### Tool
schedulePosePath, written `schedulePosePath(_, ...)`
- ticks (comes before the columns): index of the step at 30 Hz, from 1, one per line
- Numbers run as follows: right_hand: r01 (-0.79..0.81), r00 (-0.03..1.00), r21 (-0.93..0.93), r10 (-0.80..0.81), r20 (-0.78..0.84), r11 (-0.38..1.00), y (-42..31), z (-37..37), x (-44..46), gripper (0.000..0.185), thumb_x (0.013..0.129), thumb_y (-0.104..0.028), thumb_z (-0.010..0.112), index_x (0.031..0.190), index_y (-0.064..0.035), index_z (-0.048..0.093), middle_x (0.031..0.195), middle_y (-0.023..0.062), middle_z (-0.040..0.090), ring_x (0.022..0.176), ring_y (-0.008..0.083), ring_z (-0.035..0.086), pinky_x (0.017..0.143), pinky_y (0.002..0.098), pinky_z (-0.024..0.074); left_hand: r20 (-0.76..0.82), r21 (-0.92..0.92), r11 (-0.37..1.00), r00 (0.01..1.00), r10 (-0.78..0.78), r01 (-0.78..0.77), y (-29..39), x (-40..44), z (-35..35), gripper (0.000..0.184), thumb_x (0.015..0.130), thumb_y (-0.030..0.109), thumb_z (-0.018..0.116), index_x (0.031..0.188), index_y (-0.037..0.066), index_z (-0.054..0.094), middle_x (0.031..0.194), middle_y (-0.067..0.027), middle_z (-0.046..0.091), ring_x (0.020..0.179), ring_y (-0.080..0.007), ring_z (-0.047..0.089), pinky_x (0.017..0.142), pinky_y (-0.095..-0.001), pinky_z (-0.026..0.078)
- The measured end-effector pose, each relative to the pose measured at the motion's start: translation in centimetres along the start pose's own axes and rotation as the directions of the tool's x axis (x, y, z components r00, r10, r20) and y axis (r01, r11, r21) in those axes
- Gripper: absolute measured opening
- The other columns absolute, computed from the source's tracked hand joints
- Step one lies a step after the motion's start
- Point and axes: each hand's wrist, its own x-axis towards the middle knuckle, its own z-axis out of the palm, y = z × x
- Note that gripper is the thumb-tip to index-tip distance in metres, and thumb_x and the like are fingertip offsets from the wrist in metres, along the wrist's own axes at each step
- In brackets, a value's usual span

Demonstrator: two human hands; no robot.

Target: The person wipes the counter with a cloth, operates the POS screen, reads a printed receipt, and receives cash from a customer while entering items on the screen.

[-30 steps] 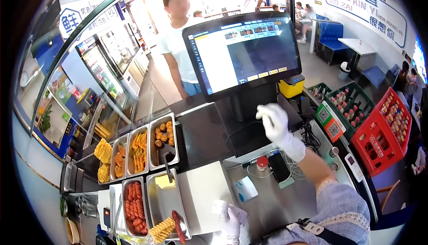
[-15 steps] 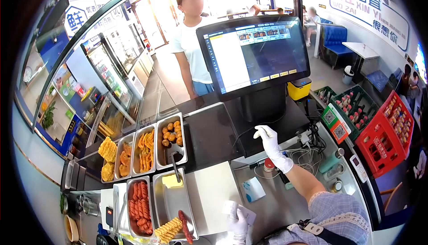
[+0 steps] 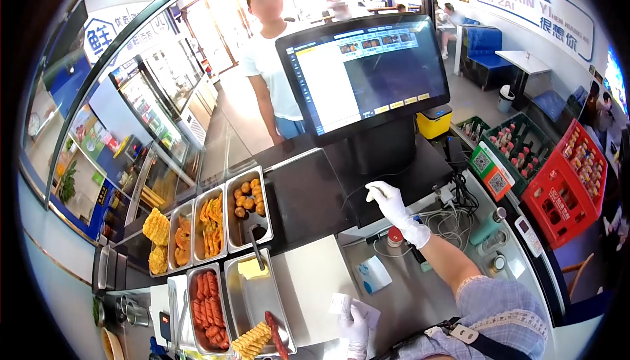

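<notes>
The left hand [image 3: 356, 335] grips a paper slip [image 3: 340, 304] crosswise, curled end left, by the right edge of the white board [image 3: 308, 288]; the right hand's [image 3: 392, 206] fingers bend loosely. Wall sign [image 3: 533, 7]: "XIN YI".

A person [image 3: 279, 58] stands behind the monitor [image 3: 387, 71], the right hand [image 3: 394, 208] before it and the left hand [image 3: 355, 332] nearer, around a paper slip [image 3: 340, 304]. Food trays [image 3: 266, 294] lie left of the board [image 3: 312, 275] (sausages [image 3: 209, 307] in the front row), bottle crates [image 3: 558, 209] far right.

Dark counter [image 3: 298, 196] with metal trays [image 3: 269, 298]; monitor [image 3: 387, 71]
</notes>
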Motion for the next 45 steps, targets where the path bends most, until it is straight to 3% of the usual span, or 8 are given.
schedulePosePath(4, -0.005, 1.0, 0.006, 0.005, 0.022, 1.0, 0.5, 0.2, 0.0, 0.015, 0.094, -0.008, 0.056, 0.102, 0.0019, 0.064, 0.071, 0.0051, 0.066, 0.067, 0.0089, 0.061, 0.064, 0.0233, 0.0484, 0.019, -0.041, 0.995, 0.996, -0.088, 0.089, 0.2, 0.1, 0.0, 0.024, 0.094, 0.008, 0.053, 0.115, 0.0, 0.063, 0.104, -0.0144, 0.067, 0.095, -0.0247, 0.064, 0.084, -0.0336, 0.05)
schedulePosePath(14, 0.047, 0.999, -0.035, -0.046, 0.017, 0.998, 0.2, 0.1, 0.1, 0.014, 0.094, -0.008, 0.056, 0.1, 0.0011, 0.065, 0.07, 0.0055, 0.065, 0.065, 0.0106, 0.062, 0.063, 0.0244, 0.0484, 0.01, 0.006, 1.0, 1.0, -0.003, 0.003, -0.6, 0.2, 0.1, 0.029, 0.094, 0.007, 0.053, 0.121, 0.0, 0.062, 0.11, -0.0161, 0.066, 0.1, -0.025, 0.064, 0.088, -0.0331, 0.049)
schedulePosePath(16, 0.045, 0.999, -0.033, -0.044, 0.016, 0.998, 0.4, 0.0, 0.2, 0.014, 0.093, -0.008, 0.056, 0.099, 0.001, 0.065, 0.07, 0.0055, 0.065, 0.065, 0.0106, 0.062, 0.063, 0.0244, 0.0484, 0.052, -0.113, 0.983, 0.989, -0.141, 0.146, -1.0, 0.0, 0.1, 0.028, 0.094, 0.007, 0.053, 0.12, 0.0, 0.062, 0.111, -0.0161, 0.066, 0.102, -0.0245, 0.063, 0.089, -0.033, 0.049)
schedulePosePath(22, -0.023, 0.998, 0.056, 0.019, 0.056, 0.998, 0.3, -0.4, 0.6, 0.014, 0.094, -0.008, 0.055, 0.098, 0.0011, 0.065, 0.071, 0.0061, 0.066, 0.067, 0.0099, 0.062, 0.065, 0.0243, 0.0487, 0.004, -0.018, 0.999, 0.999, -0.035, 0.035, 0.3, 0.2, -0.1, 0.027, 0.094, 0.006, 0.054, 0.118, -0.001, 0.063, 0.11, -0.0153, 0.066, 0.101, -0.0225, 0.063, 0.089, -0.0334, 0.049)
schedulePosePath(26, 0.006, 0.998, 0.028, -0.008, 0.06, 1.0, 0.2, -0.2, 0.3, 0.014, 0.094, -0.008, 0.055, 0.098, 0.0009, 0.065, 0.071, 0.0059, 0.066, 0.066, 0.0104, 0.062, 0.064, 0.0246, 0.049, 0.002, -0.078, 0.989, 0.992, -0.127, 0.127, 0.9, -0.1, 0.0, 0.026, 0.095, 0.007, 0.054, 0.117, -0.001, 0.062, 0.104, -0.014, 0.068, 0.095, -0.0228, 0.064, 0.085, -0.0334, 0.05)
schedulePosePath(40, 0.017, 0.998, 0.082, -0.021, 0.053, 0.996, -1.1, -0.8, 0.6, 0.013, 0.093, -0.004, 0.054, 0.1, 0.0, 0.064, 0.072, 0.0081, 0.066, 0.067, 0.0132, 0.064, 0.064, 0.0264, 0.0509, 0.0, -0.029, 0.998, 0.998, -0.056, 0.056, 0.1, -0.1, 0.2, 0.028, 0.096, 0.008, 0.052, 0.121, -0.002, 0.061, 0.111, -0.0152, 0.066, 0.099, -0.0234, 0.064, 0.087, -0.0326, 0.05)
schedulePosePath(42, 0.157, 0.985, -0.072, -0.151, 0.078, 0.985, -2.9, -2.2, 1.5, 0.013, 0.093, -0.005, 0.055, 0.1, 0.0003, 0.065, 0.072, 0.0084, 0.066, 0.067, 0.0135, 0.064, 0.064, 0.0266, 0.0512, -0.004, -0.016, 0.999, 0.999, -0.033, 0.033, -0.6, 0.0, 0.4, 0.028, 0.096, 0.008, 0.052, 0.12, -0.003, 0.061, 0.11, -0.0151, 0.067, 0.098, -0.0227, 0.064, 0.087, -0.0322, 0.05)
schedulePosePath(45, 0.414, 0.894, -0.126, -0.429, -0.127, 0.901, -7.5, -4.6, 5.1, 0.013, 0.092, -0.005, 0.056, 0.1, 0.0005, 0.064, 0.073, 0.0075, 0.065, 0.066, 0.0143, 0.063, 0.063, 0.0277, 0.0499, -0.004, -0.023, 0.999, 0.999, -0.049, 0.049, 0.4, 0.0, 0.3, 0.028, 0.096, 0.007, 0.052, 0.119, -0.004, 0.062, 0.109, -0.015, 0.067, 0.097, -0.0217, 0.064, 0.086, -0.0317, 0.05)
